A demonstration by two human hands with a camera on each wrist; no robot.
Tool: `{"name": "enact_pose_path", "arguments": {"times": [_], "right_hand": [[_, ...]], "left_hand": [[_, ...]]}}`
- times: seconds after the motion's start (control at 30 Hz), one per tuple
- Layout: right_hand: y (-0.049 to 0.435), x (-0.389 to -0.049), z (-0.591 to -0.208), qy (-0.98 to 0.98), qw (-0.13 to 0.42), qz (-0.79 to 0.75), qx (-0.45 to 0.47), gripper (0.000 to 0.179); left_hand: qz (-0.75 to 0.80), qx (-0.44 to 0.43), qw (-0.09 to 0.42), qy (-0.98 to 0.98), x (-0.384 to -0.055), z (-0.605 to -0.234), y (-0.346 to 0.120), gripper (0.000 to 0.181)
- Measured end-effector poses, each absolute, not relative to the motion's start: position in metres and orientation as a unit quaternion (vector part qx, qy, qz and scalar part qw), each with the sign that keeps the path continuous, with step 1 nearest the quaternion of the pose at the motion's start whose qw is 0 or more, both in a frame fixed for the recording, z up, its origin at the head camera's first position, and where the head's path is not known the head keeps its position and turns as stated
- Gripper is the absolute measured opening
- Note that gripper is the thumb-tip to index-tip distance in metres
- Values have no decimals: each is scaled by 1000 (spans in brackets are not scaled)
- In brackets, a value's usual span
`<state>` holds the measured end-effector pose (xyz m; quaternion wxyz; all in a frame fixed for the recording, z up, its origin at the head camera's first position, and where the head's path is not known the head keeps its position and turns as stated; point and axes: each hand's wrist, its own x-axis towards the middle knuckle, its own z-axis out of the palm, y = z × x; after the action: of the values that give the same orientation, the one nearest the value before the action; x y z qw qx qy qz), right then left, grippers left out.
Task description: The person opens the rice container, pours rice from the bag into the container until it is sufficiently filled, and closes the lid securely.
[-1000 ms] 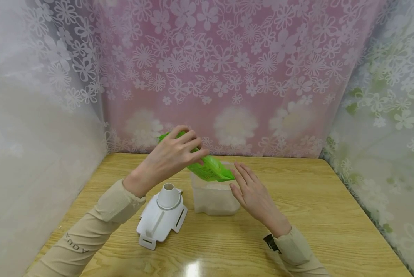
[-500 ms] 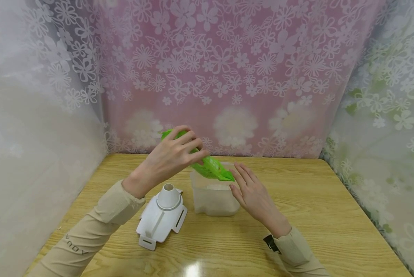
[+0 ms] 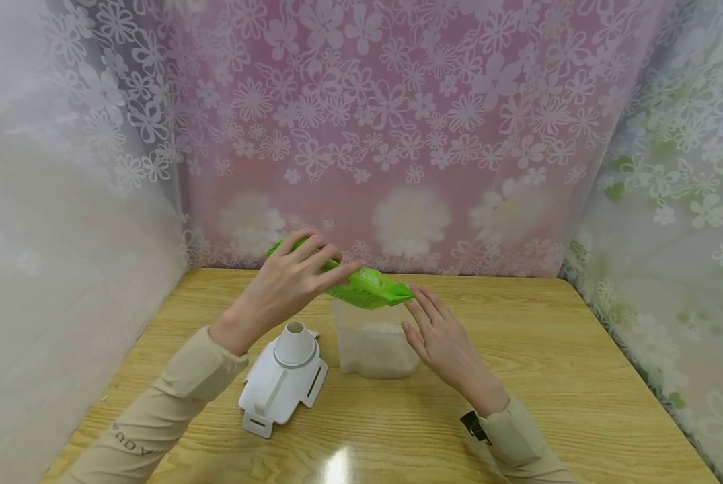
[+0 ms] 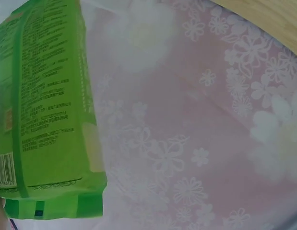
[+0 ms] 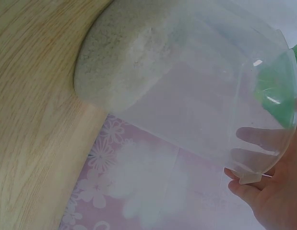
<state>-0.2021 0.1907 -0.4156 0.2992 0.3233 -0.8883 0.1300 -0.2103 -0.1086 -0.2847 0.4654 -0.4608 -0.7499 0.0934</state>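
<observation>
My left hand [image 3: 291, 279] grips a green printed plastic bag [image 3: 370, 288], tilted with its lower end pointing right above a clear plastic container [image 3: 376, 356]. Black lettering and a barcode cover the bag [image 4: 47, 100] in the left wrist view. Pale, fine grains [image 5: 124, 57] lie in the bottom of the container. At the container's right rim is my right hand [image 3: 448, 346], thumb spread from the fingers. Through the transparent wall, the right wrist view shows some fingers [image 5: 263, 136], with other fingertips outside it at the rim. Any stream of grains is hidden.
A white plastic lid [image 3: 276, 393] with a cone-shaped spout lies on the wooden table [image 3: 537, 417], left of the container. Flowered curtains [image 3: 397, 134] close off the back and both sides.
My left hand has shifted slightly left and tilts the bag flatter, its lower tip a little higher. More of the grains in the container show. My right hand stays in place.
</observation>
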Motion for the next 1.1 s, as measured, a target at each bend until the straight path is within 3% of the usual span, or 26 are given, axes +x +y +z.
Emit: {"name": "enact_pose_path", "arguments": {"times": [0.4, 0.77, 0.93, 1.1], "right_hand": [[190, -202, -416, -890, 294, 135, 322, 66], [191, -201, -418, -893, 284, 144, 318, 59], [191, -201, -418, -892, 286, 145, 320, 61], [191, -203, -417, -887, 294, 141, 325, 63]], "left_hand": [[30, -441, 452, -775, -215, -297, -111, 31], [-50, -413, 400, -817, -221, -312, -122, 31], [-128, -376, 359, -845, -223, -329, -136, 36], [-181, -296, 285, -893, -221, -342, -154, 38]]}}
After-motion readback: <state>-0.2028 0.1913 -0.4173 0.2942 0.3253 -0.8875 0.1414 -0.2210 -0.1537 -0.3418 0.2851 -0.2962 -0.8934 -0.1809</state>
